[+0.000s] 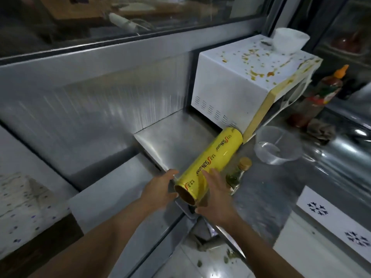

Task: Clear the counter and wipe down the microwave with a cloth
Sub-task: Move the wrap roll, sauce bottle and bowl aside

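Both hands are at the near end of the yellow wrap roll (208, 165), which lies on the steel counter (261, 187). The left hand (158, 190) and right hand (215, 194) have straight fingers on its sides, not curled around it. The roll could slip and knock the little glass jar (237, 173) just beside it. Farther back, the dirty microwave (247, 77) waits by the crumpled cloth (321, 130).

The yellow cling-film roll (208, 165) reads "SUNwrap", printed twice along its side.
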Available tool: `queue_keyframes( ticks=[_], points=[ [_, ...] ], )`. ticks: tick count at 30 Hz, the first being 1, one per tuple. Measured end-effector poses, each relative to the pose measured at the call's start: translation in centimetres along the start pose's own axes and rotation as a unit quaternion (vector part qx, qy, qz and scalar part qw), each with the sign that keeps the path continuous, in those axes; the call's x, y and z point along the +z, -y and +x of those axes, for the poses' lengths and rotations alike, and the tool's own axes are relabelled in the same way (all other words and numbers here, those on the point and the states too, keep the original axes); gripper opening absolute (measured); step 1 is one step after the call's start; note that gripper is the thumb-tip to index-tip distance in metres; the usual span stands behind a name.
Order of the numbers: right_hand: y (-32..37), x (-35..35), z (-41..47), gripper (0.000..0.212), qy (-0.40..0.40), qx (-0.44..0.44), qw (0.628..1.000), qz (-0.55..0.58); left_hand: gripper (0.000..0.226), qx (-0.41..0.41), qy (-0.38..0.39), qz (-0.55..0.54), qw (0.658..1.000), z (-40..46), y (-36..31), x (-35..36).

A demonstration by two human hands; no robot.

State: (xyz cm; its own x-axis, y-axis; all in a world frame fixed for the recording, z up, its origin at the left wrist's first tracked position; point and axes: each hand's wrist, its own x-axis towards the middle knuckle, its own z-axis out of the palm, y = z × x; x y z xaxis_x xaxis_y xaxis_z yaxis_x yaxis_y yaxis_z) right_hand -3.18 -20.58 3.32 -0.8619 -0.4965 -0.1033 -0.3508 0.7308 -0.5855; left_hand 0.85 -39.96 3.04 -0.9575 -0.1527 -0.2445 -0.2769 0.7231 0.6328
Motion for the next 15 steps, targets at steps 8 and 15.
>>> queue_keyframes(
  ticks=[8,15],
  points=[
    [0.4,2.8,-0.3,0.117,-0.073,0.048,0.996,-0.026,0.065,0.11,0.064,-0.054,0.99,3.5,2.0,0.7],
    [1.5,4.7,-0.3,0.111,-0.122,0.084,0.988,-0.037,0.064,0.167,0.053,-0.05,0.983,3.9,2.6,0.7]
  ],
)
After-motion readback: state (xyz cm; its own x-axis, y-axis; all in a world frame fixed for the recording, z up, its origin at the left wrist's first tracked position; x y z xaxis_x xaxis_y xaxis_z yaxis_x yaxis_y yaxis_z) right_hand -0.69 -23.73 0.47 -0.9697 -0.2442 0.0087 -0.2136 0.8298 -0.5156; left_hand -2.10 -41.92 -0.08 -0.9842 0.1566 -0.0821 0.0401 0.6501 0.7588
